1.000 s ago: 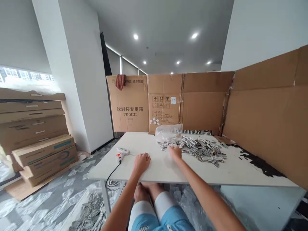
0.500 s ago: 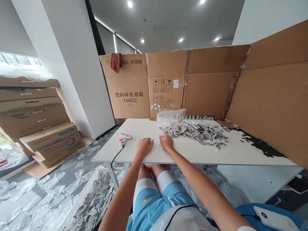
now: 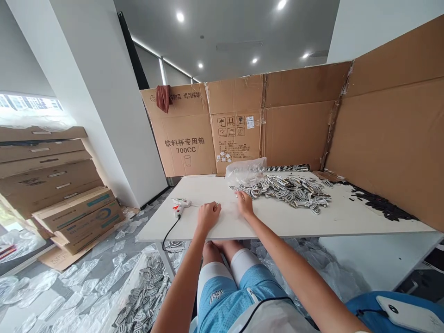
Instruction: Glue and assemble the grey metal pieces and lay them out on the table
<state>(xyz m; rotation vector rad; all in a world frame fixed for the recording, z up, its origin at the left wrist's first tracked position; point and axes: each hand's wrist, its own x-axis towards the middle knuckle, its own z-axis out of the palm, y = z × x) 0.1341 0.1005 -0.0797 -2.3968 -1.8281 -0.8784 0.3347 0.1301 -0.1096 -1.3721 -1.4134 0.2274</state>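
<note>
On the white table (image 3: 194, 227), my left hand (image 3: 209, 215) rests with its fingers curled closed. A tiny bit of something shows at its fingertips, too small to name. My right hand (image 3: 244, 204) is at the left end of a pile of small black-and-white flat pieces (image 3: 294, 189), its fingers pinched together; what they hold, if anything, I cannot make out. A white hot glue gun (image 3: 181, 206) with a red trigger lies to the left of my left hand, its black cord hanging over the table's front edge.
A clear plastic bag (image 3: 245, 171) sits behind the pile. Black pieces (image 3: 381, 203) are scattered at the right. Cardboard panels (image 3: 236, 99) wall the back and right side. Cartons (image 3: 83, 222) stand at left; more pieces (image 3: 144, 293) fill a floor-level bag. A white device (image 3: 407, 314) lies at lower right.
My right hand has moved slightly right, away from my left hand, and its fingers have lifted toward the pile. My left hand stays nearly in place. The view has tilted a little.
</note>
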